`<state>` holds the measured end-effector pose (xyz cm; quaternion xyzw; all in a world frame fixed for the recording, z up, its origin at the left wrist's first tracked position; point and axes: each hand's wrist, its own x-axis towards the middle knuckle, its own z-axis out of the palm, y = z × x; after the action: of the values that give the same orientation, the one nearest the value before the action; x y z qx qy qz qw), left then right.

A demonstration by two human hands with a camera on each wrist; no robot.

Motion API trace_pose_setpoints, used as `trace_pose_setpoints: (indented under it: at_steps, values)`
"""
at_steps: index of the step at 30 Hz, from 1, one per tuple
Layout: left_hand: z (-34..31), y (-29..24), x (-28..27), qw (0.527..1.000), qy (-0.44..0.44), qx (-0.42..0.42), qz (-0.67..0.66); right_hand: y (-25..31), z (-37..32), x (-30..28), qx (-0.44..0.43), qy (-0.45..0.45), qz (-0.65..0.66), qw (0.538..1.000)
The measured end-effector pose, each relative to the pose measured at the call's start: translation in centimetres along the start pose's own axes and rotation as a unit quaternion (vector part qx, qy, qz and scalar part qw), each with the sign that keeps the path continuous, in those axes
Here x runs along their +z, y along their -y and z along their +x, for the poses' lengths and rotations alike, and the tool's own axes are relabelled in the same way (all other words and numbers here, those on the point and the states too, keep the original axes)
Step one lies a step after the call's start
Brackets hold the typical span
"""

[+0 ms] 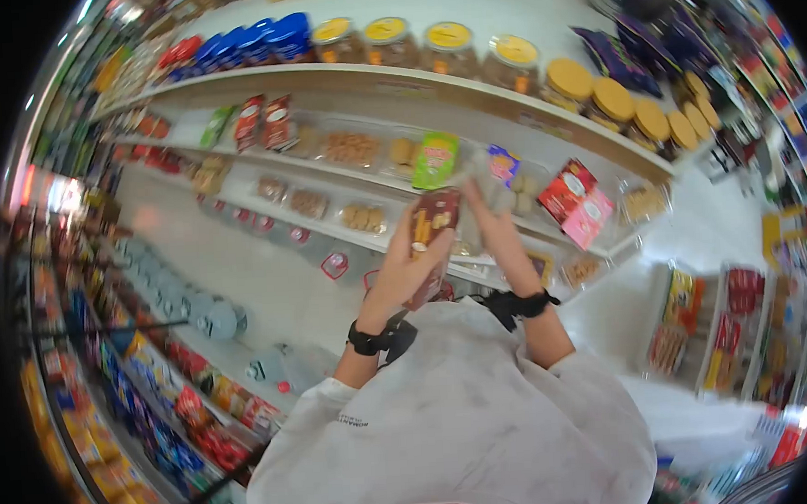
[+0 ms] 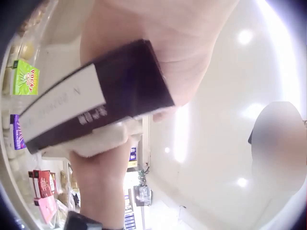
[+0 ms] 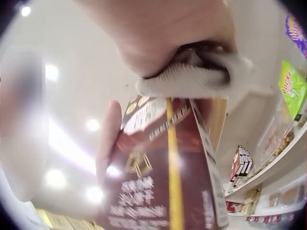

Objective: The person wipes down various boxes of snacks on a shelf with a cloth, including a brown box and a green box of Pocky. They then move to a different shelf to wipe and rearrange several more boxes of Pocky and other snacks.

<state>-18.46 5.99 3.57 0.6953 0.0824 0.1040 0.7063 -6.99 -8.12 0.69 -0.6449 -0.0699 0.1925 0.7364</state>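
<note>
My left hand (image 1: 413,261) grips a dark brown snack box (image 1: 435,216) with pictures of biscuits on its front, held up before the shelves. In the left wrist view the box's dark end and white label strip (image 2: 67,105) face the camera. My right hand (image 1: 498,229) is close beside the box, its fingers bent round a white ribbed cloth (image 3: 184,82). The cloth lies at the box's top edge in the right wrist view, and along its side in the left wrist view. Part of the right fingers is hidden behind the cloth.
On the white shelf ahead stand a green Pocky box (image 1: 436,158), a purple pack (image 1: 503,163), red boxes (image 1: 567,190), a pink box (image 1: 589,218) and clear trays of snacks (image 1: 348,149). Yellow-lidded jars (image 1: 447,38) line the upper shelf. Water bottles (image 1: 215,315) stand at the lower left.
</note>
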Motion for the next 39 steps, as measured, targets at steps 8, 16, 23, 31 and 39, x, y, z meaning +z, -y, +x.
trace_pose_setpoints:
  at_steps: [8,16,23,31,39]
  values:
    - [3.4,0.0,5.7,0.992,-0.104,0.031,0.059,0.0,-0.5,-8.3,-0.001,0.206,-0.078,0.975]
    - [3.4,2.2,10.1,0.947,-0.317,0.033,-0.047,-1.1,0.0,-11.9,0.076,0.371,-0.088,0.921]
    - [-1.9,1.8,11.6,0.928,-0.371,-0.033,-0.006,-1.3,0.6,-12.6,0.114,0.444,-0.166,0.873]
    - [-10.2,0.5,11.5,0.917,-0.383,-0.111,0.011,-3.1,-1.7,-7.6,0.065,0.440,-0.174,0.879]
    - [-23.2,0.9,7.1,0.849,-0.521,-0.042,0.073,-4.0,-10.0,2.1,0.025,0.626,-0.202,0.753]
